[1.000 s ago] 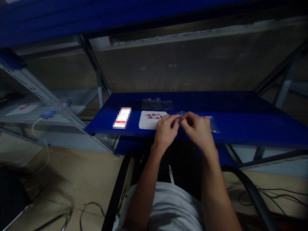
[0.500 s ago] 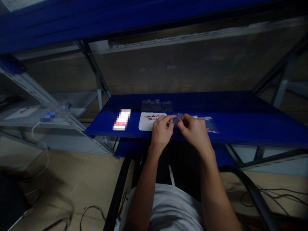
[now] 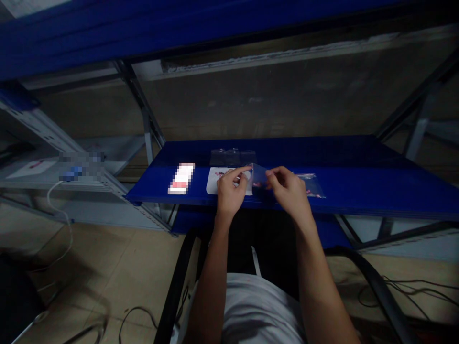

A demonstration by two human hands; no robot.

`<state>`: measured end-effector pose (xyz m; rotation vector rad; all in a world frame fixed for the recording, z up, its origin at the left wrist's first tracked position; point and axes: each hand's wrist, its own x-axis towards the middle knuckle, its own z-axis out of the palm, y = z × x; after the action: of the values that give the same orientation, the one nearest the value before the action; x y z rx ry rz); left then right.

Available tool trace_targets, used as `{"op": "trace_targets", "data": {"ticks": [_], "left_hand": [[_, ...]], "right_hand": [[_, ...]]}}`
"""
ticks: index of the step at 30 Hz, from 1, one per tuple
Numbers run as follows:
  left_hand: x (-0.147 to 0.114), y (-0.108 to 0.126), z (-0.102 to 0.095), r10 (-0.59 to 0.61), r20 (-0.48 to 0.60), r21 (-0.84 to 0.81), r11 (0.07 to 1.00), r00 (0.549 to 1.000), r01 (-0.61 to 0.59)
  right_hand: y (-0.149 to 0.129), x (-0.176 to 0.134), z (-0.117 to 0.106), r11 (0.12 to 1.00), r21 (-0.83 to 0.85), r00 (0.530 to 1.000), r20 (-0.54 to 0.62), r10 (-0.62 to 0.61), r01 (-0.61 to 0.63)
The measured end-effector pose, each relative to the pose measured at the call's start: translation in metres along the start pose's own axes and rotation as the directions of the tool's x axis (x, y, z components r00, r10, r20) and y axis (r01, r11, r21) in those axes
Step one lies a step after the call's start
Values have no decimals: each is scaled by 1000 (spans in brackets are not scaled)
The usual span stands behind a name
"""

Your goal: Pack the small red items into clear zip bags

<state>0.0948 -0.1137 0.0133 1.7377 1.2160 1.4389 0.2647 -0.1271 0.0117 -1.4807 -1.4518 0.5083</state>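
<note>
My left hand [image 3: 230, 192] pinches a small clear plastic bag [image 3: 258, 175] by its upper left corner, thumb and forefinger together. A few small pink pieces show low in the bag. At the bag's right edge, my right hand [image 3: 292, 193] has its thumb and fingertips closed on the plastic. Partly behind my left hand lies a white sheet [image 3: 213, 185] with small pink and dark red pieces on it. Another clear bag [image 3: 315, 185], holding some pink pieces, lies flat just right of my right hand.
Several flat clear bags [image 3: 233, 156] lie behind the white sheet on the blue shelf [image 3: 358, 177]. A bright, pixelated rectangle [image 3: 181, 178] sits to the left. Another blue shelf [image 3: 179, 28] overhangs at the top. Chair armrests [image 3: 175, 286] flank my lap.
My left hand has moved left and my right hand slightly right, drawing apart. The bag, earlier bunched between my fingertips, now hangs spread out with pink pieces visible inside.
</note>
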Motion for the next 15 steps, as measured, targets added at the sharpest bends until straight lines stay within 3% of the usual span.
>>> {"op": "trace_targets", "data": {"ticks": [2, 4, 7, 10, 15], "left_hand": [[2, -4, -6, -48, 9, -127, 991, 999, 49], [4, -7, -11, -84, 39, -223, 971, 996, 91], [6, -9, -15, -144, 75, -267, 950, 987, 159], [7, -10, -16, -219, 80, -292, 928, 973, 233], [6, -11, -13, -302, 97, -300, 899, 948, 318]], "right_hand": [[16, 5, 6, 973, 181, 989, 24, 143, -145], [26, 8, 12, 873, 393, 957, 148, 250, -289], [28, 6, 17, 667, 613, 899, 372, 230, -424], [23, 3, 17, 574, 694, 887, 439, 142, -435], [26, 4, 21, 566, 728, 916, 372, 147, -387]]}}
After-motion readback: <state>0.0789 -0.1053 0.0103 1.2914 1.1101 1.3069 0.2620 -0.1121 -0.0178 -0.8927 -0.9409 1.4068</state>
